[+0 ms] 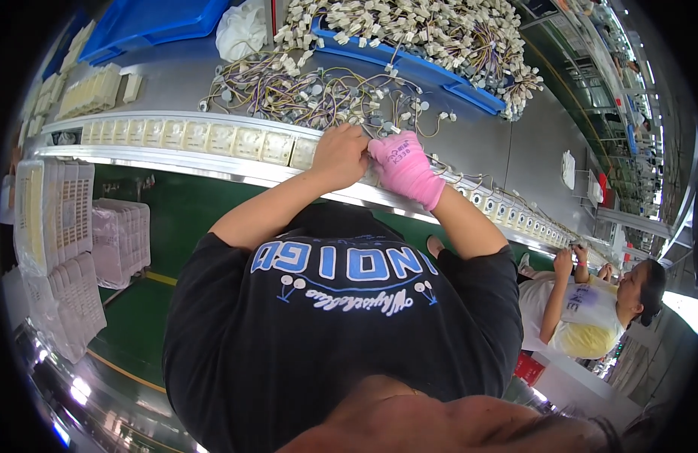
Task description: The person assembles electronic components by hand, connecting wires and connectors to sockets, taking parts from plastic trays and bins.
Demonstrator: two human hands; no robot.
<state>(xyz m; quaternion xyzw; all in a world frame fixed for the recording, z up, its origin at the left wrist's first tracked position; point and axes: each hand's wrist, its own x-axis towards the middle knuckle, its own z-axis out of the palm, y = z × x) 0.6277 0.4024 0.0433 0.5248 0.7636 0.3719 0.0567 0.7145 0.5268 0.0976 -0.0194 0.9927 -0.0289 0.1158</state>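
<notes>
My left hand [340, 156], bare, rests over the metal rail [236, 158] with its fingers curled together at the right end of a row of cream square housings [198, 137]. Right beside it, my right hand [405, 167] wears a pink glove, thumb and fingers pinched close to the left fingertips. Whatever the fingers grip between them is hidden. Just beyond both hands lies a loose heap of wired parts [289, 90] with round grey pieces and white connectors. To the right of the glove, the rail carries housings with dark round centres [501, 209] and wires trailing over them.
A blue tray [439, 79] at the back overflows with white-connector wires. Another blue tray [149, 30], a white plastic bag [241, 32] and stacked cream housings [90, 92] lie at back left. Plastic-wrapped crates [58, 219] stand left. A co-worker [583, 309] works along the rail at right.
</notes>
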